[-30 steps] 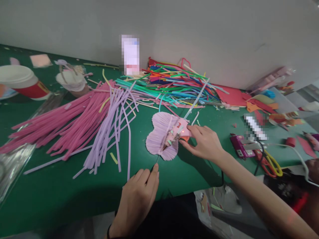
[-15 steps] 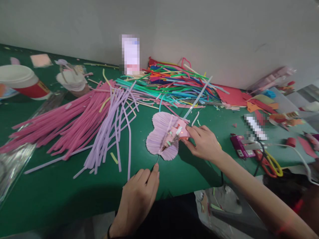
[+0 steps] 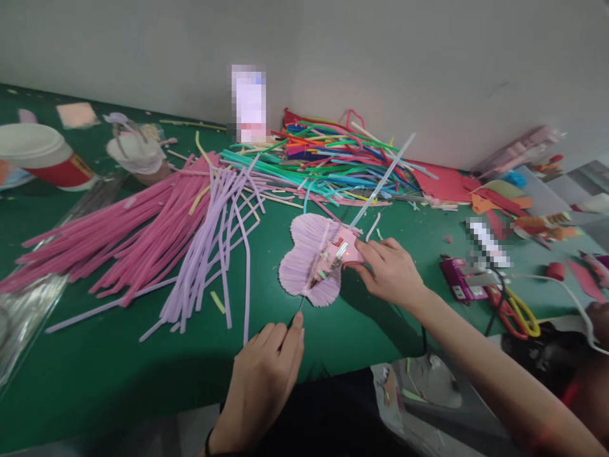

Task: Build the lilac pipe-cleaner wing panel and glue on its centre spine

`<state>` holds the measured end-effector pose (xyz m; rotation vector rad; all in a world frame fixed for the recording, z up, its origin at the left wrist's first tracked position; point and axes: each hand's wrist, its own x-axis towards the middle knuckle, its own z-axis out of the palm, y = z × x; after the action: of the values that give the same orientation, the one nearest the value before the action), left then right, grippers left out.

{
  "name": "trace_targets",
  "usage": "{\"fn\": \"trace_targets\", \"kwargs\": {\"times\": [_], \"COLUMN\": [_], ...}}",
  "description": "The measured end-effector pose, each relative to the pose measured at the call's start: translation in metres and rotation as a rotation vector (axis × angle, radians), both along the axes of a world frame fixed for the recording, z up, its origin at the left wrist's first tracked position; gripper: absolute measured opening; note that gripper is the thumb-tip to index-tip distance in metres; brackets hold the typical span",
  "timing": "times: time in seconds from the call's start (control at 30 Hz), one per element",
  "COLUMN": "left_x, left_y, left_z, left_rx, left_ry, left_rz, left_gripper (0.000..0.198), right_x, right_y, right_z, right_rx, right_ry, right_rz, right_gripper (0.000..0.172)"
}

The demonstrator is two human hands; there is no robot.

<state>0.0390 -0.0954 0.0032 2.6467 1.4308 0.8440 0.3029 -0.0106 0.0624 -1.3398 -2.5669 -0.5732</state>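
Note:
A lilac ribbed petal shape [image 3: 307, 235] with scalloped edges lies over the green table. My left hand [image 3: 271, 362] is closed on a thin wire stem [image 3: 302, 303] at its lower edge. In my right hand [image 3: 392, 273] is a pink glue gun [image 3: 351, 246], its nozzle pointing down-left onto the petal shape near the stem. A translucent glue stick [image 3: 383, 181] sticks out of the gun's back toward the upper right. The nozzle tip seems to touch the petal's lower middle, though the exact contact is hard to make out.
Pink stems [image 3: 157, 235] and lilac stems [image 3: 204, 254] spread on the left. Behind lies a multicoloured stem pile [image 3: 333, 158] beside a blurred phone [image 3: 250, 105]. Cups [image 3: 52, 158] stand at far left. On the right are a purple box [image 3: 459, 279], a white cable and yellow-and-red-handled scissors [image 3: 523, 314].
The glue stick and the gun's back have shifted slightly up and to the right. Both hands hold nearly the same places. At the right edge, a person's hand has come into view.

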Motion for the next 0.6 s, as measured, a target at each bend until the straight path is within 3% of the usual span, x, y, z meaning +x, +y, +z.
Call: {"fn": "trace_targets", "kwargs": {"times": [0.6], "left_x": [-0.0005], "left_y": [-0.0002], "left_z": [-0.0014], "left_rx": [-0.020], "left_ry": [-0.015], "left_rz": [-0.013], "left_gripper": [0.027], "right_x": [0.0002], "right_y": [0.0023], "right_z": [0.0002], "right_rx": [0.028], "right_ry": [0.014], "right_rz": [0.011], "right_gripper": [0.025]}}
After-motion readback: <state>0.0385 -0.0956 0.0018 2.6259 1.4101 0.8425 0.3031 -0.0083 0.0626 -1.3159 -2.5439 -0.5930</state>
